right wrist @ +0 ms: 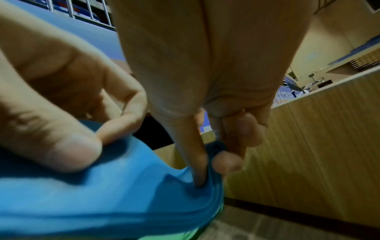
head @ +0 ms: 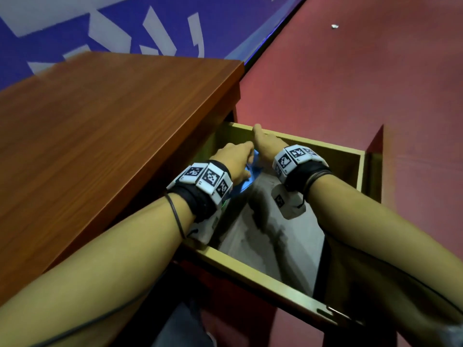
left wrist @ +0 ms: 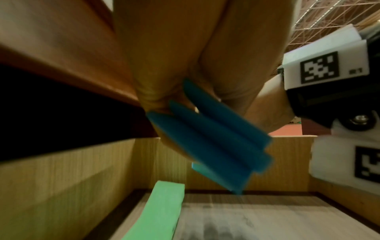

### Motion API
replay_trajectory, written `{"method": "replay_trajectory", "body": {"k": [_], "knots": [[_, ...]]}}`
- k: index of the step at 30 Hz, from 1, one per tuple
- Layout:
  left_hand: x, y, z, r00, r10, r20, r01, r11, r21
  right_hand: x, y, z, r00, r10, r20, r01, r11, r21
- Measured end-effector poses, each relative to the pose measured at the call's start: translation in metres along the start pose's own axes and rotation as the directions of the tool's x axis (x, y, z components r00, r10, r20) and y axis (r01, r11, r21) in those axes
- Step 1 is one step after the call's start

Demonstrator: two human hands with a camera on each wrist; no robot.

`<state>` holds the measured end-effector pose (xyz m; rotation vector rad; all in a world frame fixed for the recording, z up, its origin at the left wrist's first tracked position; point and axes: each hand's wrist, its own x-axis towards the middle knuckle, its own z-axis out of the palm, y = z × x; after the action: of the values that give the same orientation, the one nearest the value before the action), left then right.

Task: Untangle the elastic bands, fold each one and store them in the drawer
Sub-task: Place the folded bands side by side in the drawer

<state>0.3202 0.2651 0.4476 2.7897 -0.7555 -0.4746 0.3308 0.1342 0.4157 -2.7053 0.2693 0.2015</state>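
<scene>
Drawer (head: 275,281) pulled out from under the desk (head: 112,121), front rail nearest. Both forearms cross that rail and reach toward the back left corner.

Left hand (head: 234,159) grips the folded blue band (left wrist: 216,141), fingers curled round its stacked layers. Right hand (head: 265,144) pinches the same band's other end between thumb and fingertips (right wrist: 228,162). Neither hand is free.

Band hangs just above the drawer floor, long axis running roughly left to right between the hands.

Beyond and below: green band (left wrist: 162,209) already lies flat on the floor along the left wall.

Judgement: lowering is the step in hand; blue likely lands beside or partly over green.
</scene>
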Motion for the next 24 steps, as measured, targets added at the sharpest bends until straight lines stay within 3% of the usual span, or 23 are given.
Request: {"method": "replay_trajectory", "body": {"k": [3,8,15,24], "knots": [[0.013,-0.006,0.015,1.0,-0.022,0.015,0.023,0.998,-0.065,0.006,0.009,0.003,0.998,-0.017,0.062,0.022,0.997,-0.074],[0.032,-0.011,0.034,0.997,-0.043,0.059,0.053,0.983,-0.174,0.022,0.03,0.01,0.999,-0.016,0.028,0.017,0.998,-0.053],[0.041,-0.022,0.073,0.982,-0.131,0.138,0.167,0.941,-0.296,0.028,0.042,0.024,0.996,0.036,0.08,-0.033,0.999,-0.04],[0.044,-0.038,0.094,0.982,-0.176,0.067,0.189,0.929,-0.318,0.031,0.041,0.035,0.978,-0.084,0.189,0.113,0.982,-0.149]]}}
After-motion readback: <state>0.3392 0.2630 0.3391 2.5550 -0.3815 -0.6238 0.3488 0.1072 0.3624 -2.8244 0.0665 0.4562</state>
